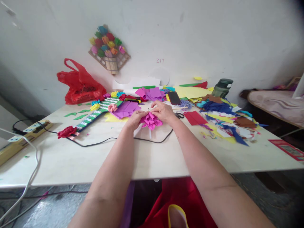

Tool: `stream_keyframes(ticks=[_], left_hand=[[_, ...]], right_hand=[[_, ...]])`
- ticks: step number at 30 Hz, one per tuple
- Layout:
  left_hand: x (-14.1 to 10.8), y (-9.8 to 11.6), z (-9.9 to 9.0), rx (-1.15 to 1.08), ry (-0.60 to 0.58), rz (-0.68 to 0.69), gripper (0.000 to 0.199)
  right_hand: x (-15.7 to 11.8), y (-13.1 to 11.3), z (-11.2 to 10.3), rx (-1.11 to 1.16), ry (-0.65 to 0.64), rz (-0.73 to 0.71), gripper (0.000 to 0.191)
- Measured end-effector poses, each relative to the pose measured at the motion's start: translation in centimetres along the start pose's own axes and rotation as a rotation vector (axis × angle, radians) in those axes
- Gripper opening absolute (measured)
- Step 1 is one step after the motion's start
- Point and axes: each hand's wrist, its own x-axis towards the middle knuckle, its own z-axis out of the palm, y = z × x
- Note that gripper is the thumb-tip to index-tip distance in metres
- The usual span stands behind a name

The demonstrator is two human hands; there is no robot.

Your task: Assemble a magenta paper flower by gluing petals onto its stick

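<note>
Petals of a magenta paper flower (152, 121) bunch up at the centre of the frame, held by both hands just above the desk (156, 161). The left hand (136, 119) has its grip closed on the flower's left edge, while the right hand (164, 112) pinches at its upper edge with thumb and forefinger, the other fingers curled above. A pale strip (150, 134) hangs below the petals, near a black cable (108, 139) that runs across the desk. Left of the hands lie purple paper sheets (124, 109) and a green-and-white striped panel (95, 116), slanting down to a red flower (67, 131) at its lower end; a pink flower (112, 107) and a yellow flower (95, 107) sit along its edges. A red plastic bag (82, 85) stands at the upper left, and a power strip (26, 139) lies at the left side. Behind the hands is a dark phone (174, 98); black-handled scissors (180, 115) lie just beside the right hand, with red paper (195, 118) to their right. Colourful paper scraps (225, 117) spread over the right part of the desk, before a green bottle (222, 88). On the wall (152, 38), at the upper left of centre, hangs a flower decoration (109, 47).
</note>
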Motion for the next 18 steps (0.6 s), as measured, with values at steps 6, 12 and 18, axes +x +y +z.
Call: stream_keyframes(ticks=[6,12,18], left_hand=[[0.2,-0.2,-0.3,0.050,0.002,0.043,0.031],[0.2,-0.2,-0.4,0.092,0.006,0.039,0.029],[0.1,-0.1,-0.3,0.114,0.009,0.044,0.031]], right_hand=[[0.0,1.0,-0.4,0.017,-0.033,0.000,0.022],[-0.1,1.9,-1.0,-0.040,-0.063,0.028,0.023],[-0.2,1.5,-1.2,-0.048,-0.080,0.037,0.024]])
